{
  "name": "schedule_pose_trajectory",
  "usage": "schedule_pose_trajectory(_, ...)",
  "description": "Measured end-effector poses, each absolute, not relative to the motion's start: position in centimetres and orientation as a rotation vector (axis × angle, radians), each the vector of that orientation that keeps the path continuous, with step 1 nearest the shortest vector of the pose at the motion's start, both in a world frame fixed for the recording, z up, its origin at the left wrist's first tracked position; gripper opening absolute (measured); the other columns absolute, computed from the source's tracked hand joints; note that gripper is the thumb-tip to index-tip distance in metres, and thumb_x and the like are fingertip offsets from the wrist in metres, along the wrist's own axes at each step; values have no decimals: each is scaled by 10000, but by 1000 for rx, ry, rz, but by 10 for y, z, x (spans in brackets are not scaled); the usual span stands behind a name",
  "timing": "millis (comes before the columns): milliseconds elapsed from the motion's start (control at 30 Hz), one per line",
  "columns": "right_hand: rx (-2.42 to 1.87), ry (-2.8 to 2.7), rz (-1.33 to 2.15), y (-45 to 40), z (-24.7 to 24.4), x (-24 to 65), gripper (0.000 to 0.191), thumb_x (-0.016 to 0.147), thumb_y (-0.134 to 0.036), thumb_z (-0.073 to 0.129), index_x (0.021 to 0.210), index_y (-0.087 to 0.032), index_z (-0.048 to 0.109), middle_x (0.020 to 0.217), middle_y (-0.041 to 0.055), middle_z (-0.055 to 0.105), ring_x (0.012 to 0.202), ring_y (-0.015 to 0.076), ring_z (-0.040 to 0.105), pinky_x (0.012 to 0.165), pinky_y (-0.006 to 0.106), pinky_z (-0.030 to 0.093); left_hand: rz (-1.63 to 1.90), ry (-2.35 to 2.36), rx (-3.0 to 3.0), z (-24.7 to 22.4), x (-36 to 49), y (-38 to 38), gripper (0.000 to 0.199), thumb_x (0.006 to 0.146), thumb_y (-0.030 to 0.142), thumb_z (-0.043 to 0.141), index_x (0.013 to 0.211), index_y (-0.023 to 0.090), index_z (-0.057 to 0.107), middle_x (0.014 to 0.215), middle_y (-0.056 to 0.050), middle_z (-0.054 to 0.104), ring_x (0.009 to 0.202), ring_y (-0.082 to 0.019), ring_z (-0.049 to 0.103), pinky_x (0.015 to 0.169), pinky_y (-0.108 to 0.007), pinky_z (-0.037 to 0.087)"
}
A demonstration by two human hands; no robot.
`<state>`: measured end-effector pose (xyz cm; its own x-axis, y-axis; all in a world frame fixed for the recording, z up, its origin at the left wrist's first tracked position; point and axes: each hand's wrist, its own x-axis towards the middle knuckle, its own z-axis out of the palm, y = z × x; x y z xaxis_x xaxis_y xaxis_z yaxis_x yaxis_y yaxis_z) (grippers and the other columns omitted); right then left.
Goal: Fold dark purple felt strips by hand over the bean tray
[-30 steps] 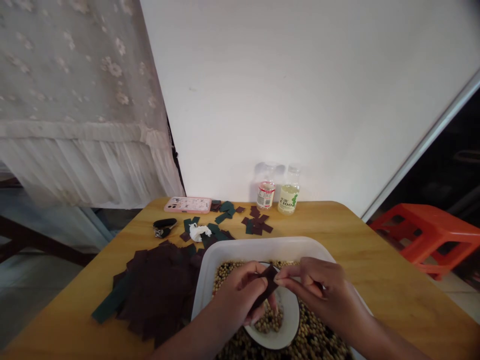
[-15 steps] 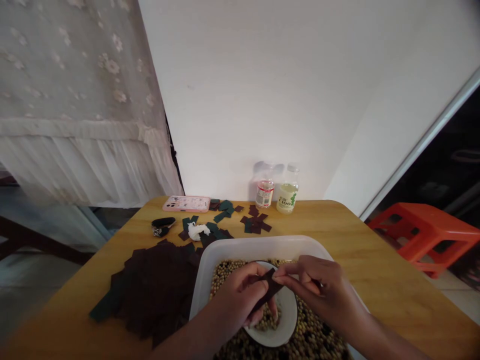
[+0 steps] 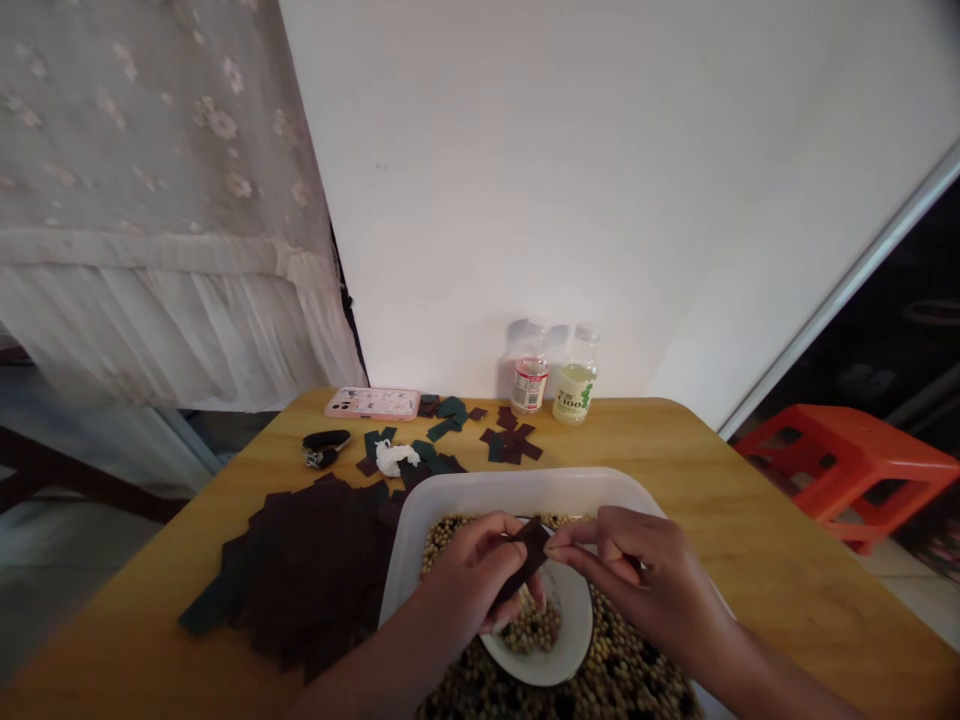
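My left hand (image 3: pixel 474 578) is closed on a small flat dark brown rectangular piece (image 3: pixel 528 556) that looks like cloth, holding it tilted above a white bowl (image 3: pixel 579 622). At the right corner of that piece, the thumb and forefinger of my right hand (image 3: pixel 646 572) are pinched together; whether a thread lies between them is too small to tell. Small tan round beads or seeds (image 3: pixel 534 632) lie in the bowl. The bowl rests inside a white plastic tub (image 3: pixel 525 482) with many more tan and dark ones. Left of the tub spreads a heap of dark brown and green pieces (image 3: pixel 315 570).
Toward the back of the wooden table (image 3: pixel 757 560) are a pink-cased phone (image 3: pixel 375 403), a black key holder (image 3: pixel 326 446), a crumpled white tissue (image 3: pixel 395 458) and two bottles (image 3: pixel 530 380). Loose pieces (image 3: pixel 512 440) lie nearby. An orange stool (image 3: pixel 870 450) stands right.
The brown piece and my left hand have shifted slightly left, away from the right fingertips. More of the bowl's contents now shows. My right hand stays almost in place.
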<state>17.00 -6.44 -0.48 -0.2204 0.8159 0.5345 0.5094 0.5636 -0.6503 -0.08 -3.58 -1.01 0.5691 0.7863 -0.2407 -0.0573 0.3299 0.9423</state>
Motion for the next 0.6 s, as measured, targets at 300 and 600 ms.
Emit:
schedule_pose_trajectory(300,-1072,-1872,435,-64,-6,169,442,799,-226,560,495,-215,238,488,-12,534,674,182,670,501,210,467,615,816,1113,-5,0,-38,182,669,343,465,710,165,464,523,29,553,247,-3,282,273,-165,136)
schedule_pose_trajectory(600,-1065,-1886,415,-64,-6,169,437,791,-204,567,491,-212,248,484,-22,516,659,165,661,498,210,461,615,807,1101,-10,0,-36,187,677,353,479,721,171,467,522,32,560,249,-5,294,278,-165,138)
